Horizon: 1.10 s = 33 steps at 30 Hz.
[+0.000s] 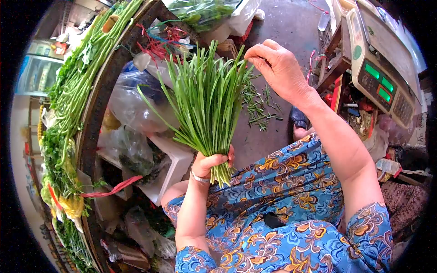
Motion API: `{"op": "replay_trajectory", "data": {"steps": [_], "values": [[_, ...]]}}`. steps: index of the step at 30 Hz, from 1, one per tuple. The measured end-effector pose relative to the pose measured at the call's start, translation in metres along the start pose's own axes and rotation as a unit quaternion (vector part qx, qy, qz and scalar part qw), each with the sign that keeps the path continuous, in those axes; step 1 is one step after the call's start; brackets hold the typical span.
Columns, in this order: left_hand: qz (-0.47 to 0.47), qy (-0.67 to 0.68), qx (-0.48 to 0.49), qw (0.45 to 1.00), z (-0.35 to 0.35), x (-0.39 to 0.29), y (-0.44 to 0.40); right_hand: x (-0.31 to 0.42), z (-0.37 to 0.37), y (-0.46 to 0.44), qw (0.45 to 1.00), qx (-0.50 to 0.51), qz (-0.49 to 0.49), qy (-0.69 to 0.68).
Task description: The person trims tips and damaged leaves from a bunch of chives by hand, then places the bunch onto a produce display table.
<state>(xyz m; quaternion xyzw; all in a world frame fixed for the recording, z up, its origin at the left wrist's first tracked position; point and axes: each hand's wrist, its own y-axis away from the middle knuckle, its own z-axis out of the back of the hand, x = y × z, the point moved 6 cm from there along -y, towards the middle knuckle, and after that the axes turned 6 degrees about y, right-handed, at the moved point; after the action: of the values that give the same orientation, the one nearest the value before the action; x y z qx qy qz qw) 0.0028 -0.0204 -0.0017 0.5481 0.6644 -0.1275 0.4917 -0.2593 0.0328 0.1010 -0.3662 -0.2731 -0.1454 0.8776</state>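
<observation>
A thick bunch of green garlic chives (200, 109) fans out upward, its cut stem ends pointing down toward my lap. My left hand (211, 164) is closed around the lower stems, with a bracelet on the wrist. At the upper right edge of the bunch, my right hand (275, 66) is closed in a pinch, its fingertips at a leaf tip. The fingers partly hide what lies between them. Short green trimmings (261, 107) lie scattered on the floor beyond the bunch.
On the left, a shelf edge (93, 109) carries long green beans (79, 95) and leafy greens. Plastic bags (136, 100) and a white foam box (175, 168) sit below it. A digital scale (380, 75) stands at the right. Red ties (159, 43) lie at the back.
</observation>
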Motion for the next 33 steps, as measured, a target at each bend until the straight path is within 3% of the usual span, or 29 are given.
{"op": "replay_trajectory", "data": {"steps": [11,13,14,17,19,21,23,26,28,31,33], "values": [[0.012,-0.033,-0.041,0.999,0.007,0.0,0.005,-0.011,0.004,-0.005,0.998,-0.054,-0.028,-0.015],[-0.01,-0.045,-0.044,0.998,0.012,-0.002,0.003,-0.014,0.005,-0.004,0.986,-0.003,-0.143,-0.08],[-0.025,-0.045,-0.046,0.998,0.013,-0.005,0.002,-0.013,0.005,-0.003,0.986,0.017,-0.153,-0.063],[-0.083,0.017,-0.086,0.993,0.021,-0.017,0.0,-0.012,0.0,-0.001,0.993,0.036,-0.109,0.015],[-0.07,0.082,-0.125,0.986,0.038,-0.018,-0.005,-0.006,-0.006,0.005,0.983,-0.002,0.042,0.18],[-0.089,0.017,-0.168,0.982,0.045,-0.02,-0.005,0.001,-0.014,0.008,0.981,0.105,0.003,0.161],[-0.244,-0.134,-0.209,0.938,0.03,-0.037,0.003,-0.001,-0.025,0.008,0.968,0.197,-0.04,0.152],[-0.281,-0.266,-0.177,0.905,0.027,-0.054,0.003,0.011,-0.032,0.007,0.975,0.15,0.064,0.153],[-0.337,-0.306,-0.221,0.862,0.015,-0.077,0.024,0.003,-0.047,0.004,0.967,0.201,-0.022,0.156],[-0.274,-0.518,-0.306,0.75,-0.005,-0.114,0.068,0.012,-0.066,0.012,0.978,0.198,-0.035,0.061],[-0.34,-0.571,-0.293,0.687,-0.012,-0.136,0.099,0.019,-0.073,0.017,0.968,0.235,-0.024,0.082]]}}
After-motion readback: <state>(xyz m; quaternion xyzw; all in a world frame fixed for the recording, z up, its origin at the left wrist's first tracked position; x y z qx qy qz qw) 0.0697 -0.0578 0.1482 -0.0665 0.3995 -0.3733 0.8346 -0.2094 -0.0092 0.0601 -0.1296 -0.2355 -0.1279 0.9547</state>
